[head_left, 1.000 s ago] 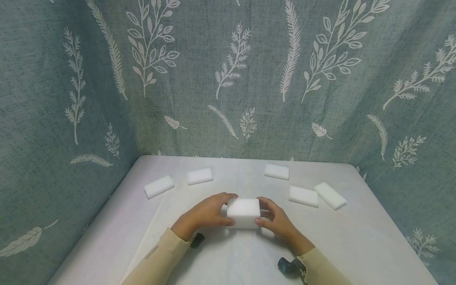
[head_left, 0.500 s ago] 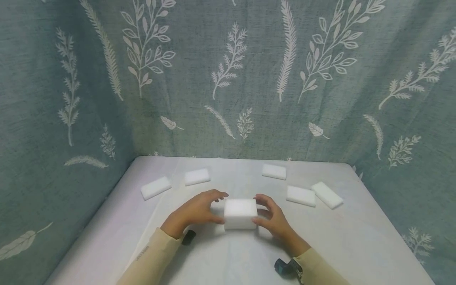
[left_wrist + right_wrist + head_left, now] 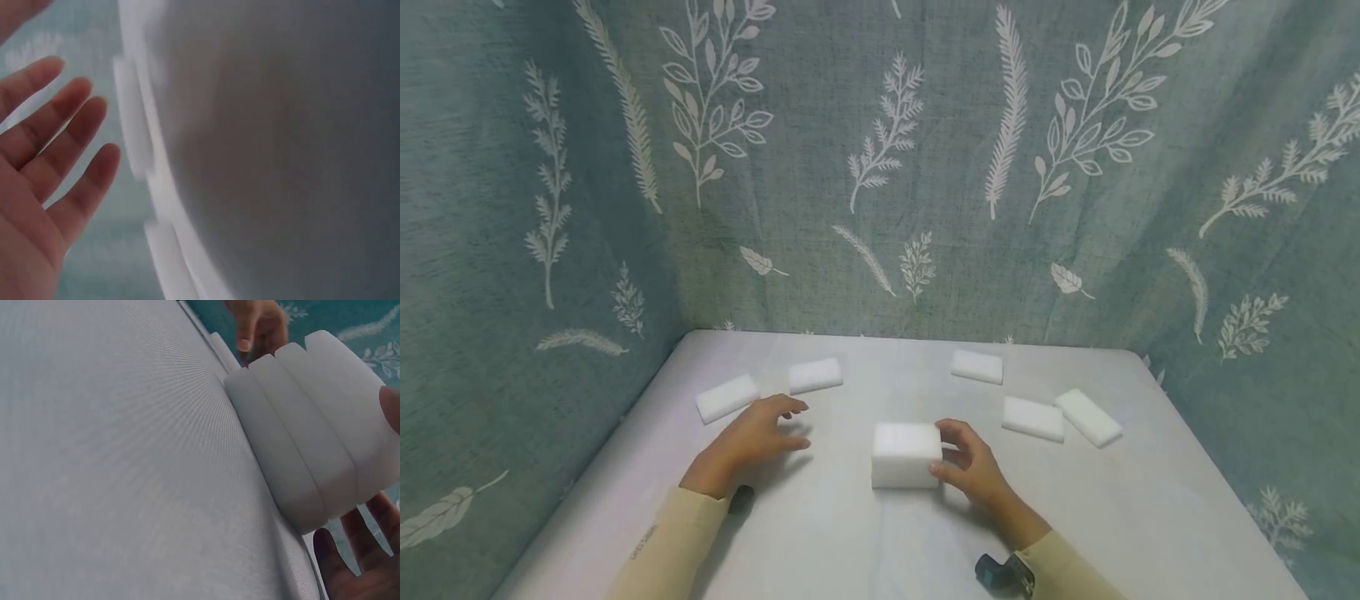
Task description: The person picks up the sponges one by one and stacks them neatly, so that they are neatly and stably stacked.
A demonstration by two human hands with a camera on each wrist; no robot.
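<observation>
A stack of white sponges, several flat blocks one on another, stands mid-table. My right hand holds its right end, the thumb at the front corner and the fingers bent around the back. Up close in the right wrist view, seams divide the stack into layers with slightly uneven ends. My left hand is off to the left, apart from the stack and holding nothing. Its fingers are spread and relaxed in the left wrist view. Just behind it lies a single white sponge.
Another white sponge lies at the back left. Toward the back right are a sponge, a second sponge and an angled sponge close beside it. A patterned green curtain encloses the white table.
My left hand has let go of the stack's left side and moved left, toward the loose sponges. The right hand has stayed at the stack, which stands in nearly the same place.
</observation>
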